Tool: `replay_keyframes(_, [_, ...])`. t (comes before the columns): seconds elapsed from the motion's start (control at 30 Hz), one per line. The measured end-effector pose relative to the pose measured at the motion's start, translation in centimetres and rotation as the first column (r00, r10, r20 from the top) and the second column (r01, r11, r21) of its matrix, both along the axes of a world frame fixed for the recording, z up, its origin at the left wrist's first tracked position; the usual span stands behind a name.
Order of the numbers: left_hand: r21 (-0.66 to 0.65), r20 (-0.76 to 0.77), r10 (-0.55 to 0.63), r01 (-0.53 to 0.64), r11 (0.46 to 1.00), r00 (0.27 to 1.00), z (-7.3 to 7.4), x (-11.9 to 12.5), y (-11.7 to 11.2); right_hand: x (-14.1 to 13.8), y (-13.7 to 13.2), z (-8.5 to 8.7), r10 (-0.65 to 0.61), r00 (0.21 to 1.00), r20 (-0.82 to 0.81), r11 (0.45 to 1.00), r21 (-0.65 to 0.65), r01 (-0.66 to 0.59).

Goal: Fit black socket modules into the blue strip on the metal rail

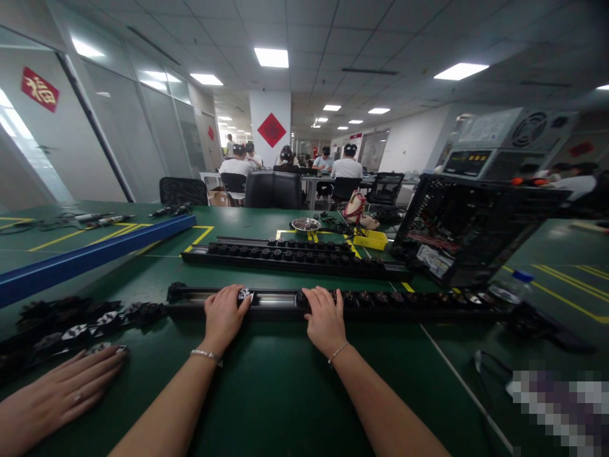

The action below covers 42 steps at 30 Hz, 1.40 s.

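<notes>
A long black rail (280, 301) with a shiny metal channel lies across the green table in front of me. My left hand (224, 317) is closed over its left portion, thumb and fingers around a small black part with a whitish face (245, 294). Further right, my right hand (326, 317) curls its fingers over a black block (301, 297) in the channel. A row of similar dark blocks (375, 298) fills the rail to the right of that hand. The fingertips' undersides are hidden in both hands.
Another person's hand (71, 387) lies flat at lower left, beside a heap of black parts (80, 324). Beyond the rail are a second loaded rail (285, 255), a blue beam (104, 251), a metal bowl (306, 225), a yellow tray (370, 239) and an open computer case (469, 228).
</notes>
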<state>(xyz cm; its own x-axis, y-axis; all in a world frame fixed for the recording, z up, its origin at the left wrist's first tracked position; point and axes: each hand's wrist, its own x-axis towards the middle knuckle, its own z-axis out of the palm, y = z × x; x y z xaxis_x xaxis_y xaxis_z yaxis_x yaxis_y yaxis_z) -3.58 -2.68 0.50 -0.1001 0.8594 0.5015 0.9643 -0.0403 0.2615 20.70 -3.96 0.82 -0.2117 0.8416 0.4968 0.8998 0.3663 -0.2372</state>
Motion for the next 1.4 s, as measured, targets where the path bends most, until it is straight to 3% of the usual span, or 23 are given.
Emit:
replay_keyframes(0.6, [0.027,0.001,0.04,-0.04,0.999,0.999,-0.2,-3.2,0.1,0.0,0.1,-0.1,0.008,1.0,-0.013,0.998,0.055,-0.007])
replay_keyframes(0.93, [-0.007,-0.015,0.065,-0.065,0.998,0.998,-0.3,-5.7,0.4,-0.1,0.2,-0.1,-0.011,1.0,0.01,0.997,0.075,0.01])
replay_keyframes(1.4, [-0.052,0.048,0.099,-0.096,0.994,0.994,-0.1,-7.2,0.1,0.0,0.2,0.0,-0.005,1.0,0.004,0.997,0.074,0.005])
